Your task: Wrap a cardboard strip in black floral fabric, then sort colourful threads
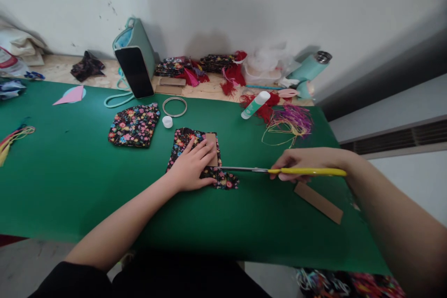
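Observation:
My left hand [193, 166] lies spread on a black floral fabric piece [182, 138], pressing it to the green table. Under its fingertips is a small brown cardboard strip [211, 149], lying on the fabric. My right hand [294, 164] grips yellow-handled scissors [314, 171], whose blades point left and reach the fabric just below the cardboard. A flap of the fabric [228, 180] spreads below the blades. Part of the fabric is hidden under my left hand. Close to my right wrist lies another cardboard strip [318, 202].
Another floral fabric piece [134, 125], a tape roll [175, 107] and a white cap [167, 122] lie behind my left hand. A glue stick [255, 105], purple and yellow threads [291, 121], a phone [134, 72] and a green bottle [310, 69] stand or lie farther back.

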`<state>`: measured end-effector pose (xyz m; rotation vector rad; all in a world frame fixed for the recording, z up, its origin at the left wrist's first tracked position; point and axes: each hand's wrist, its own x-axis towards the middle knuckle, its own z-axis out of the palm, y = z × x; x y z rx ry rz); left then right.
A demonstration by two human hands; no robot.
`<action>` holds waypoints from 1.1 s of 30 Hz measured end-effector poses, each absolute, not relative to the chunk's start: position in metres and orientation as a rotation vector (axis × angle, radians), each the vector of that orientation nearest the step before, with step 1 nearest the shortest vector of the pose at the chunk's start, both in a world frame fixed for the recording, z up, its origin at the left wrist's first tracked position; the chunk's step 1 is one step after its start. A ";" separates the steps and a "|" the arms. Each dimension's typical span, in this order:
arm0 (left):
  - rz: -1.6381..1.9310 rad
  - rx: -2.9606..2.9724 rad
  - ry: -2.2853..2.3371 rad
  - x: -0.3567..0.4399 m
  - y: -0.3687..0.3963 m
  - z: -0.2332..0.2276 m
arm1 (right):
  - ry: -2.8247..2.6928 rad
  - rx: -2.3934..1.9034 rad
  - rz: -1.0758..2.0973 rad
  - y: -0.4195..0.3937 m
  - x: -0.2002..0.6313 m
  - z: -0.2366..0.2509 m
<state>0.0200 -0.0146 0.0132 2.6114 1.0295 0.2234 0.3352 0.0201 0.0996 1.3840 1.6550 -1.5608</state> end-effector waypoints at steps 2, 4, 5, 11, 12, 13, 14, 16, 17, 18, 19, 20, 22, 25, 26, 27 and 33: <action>0.226 2.612 1.030 0.020 -0.015 0.012 | 1.660 1.377 -1.562 0.021 0.336 0.098; 0.236 2.615 1.027 0.020 -0.015 0.011 | 1.664 1.380 -1.561 0.020 0.337 0.097; 0.241 2.615 1.025 0.020 -0.015 0.011 | 1.663 1.387 -1.563 0.020 0.337 0.096; 0.240 2.615 1.025 0.020 -0.014 0.009 | 1.664 1.406 -1.578 0.019 0.336 0.095; 0.237 2.616 1.025 0.020 -0.014 0.010 | 1.658 1.401 -1.577 0.019 0.335 0.096; 0.233 2.617 1.026 0.020 -0.014 0.010 | 1.650 1.403 -1.575 0.019 0.334 0.097; 0.229 2.618 1.027 0.020 -0.015 0.011 | 1.640 1.411 -1.571 0.019 0.334 0.098; 0.222 2.620 1.027 0.020 -0.015 0.011 | 1.620 1.425 -1.563 0.020 0.334 0.098; 0.221 2.621 1.028 0.020 -0.015 0.012 | 1.617 1.428 -1.558 0.020 0.334 0.098; 0.221 2.622 1.028 0.020 -0.015 0.012 | 1.619 1.426 -1.553 0.021 0.335 0.097; 0.222 2.623 1.030 0.020 -0.015 0.011 | 1.625 1.419 -1.547 0.022 0.336 0.096; 0.225 2.623 1.031 0.020 -0.015 0.011 | 1.636 1.409 -1.538 0.022 0.337 0.095; 0.234 2.623 1.029 0.020 -0.015 0.010 | 1.661 1.385 -1.505 0.024 0.337 0.094; 0.247 2.626 1.021 0.020 -0.015 0.008 | 1.684 1.363 -1.447 0.024 0.335 0.096; 0.250 2.627 1.019 0.020 -0.015 0.008 | 1.686 1.362 -1.436 0.024 0.335 0.097; 0.251 2.629 1.020 0.020 -0.015 0.007 | 1.687 1.365 -1.431 0.024 0.334 0.098; 0.248 2.633 1.021 0.020 -0.015 0.007 | 1.637 1.382 -1.455 0.029 0.338 0.092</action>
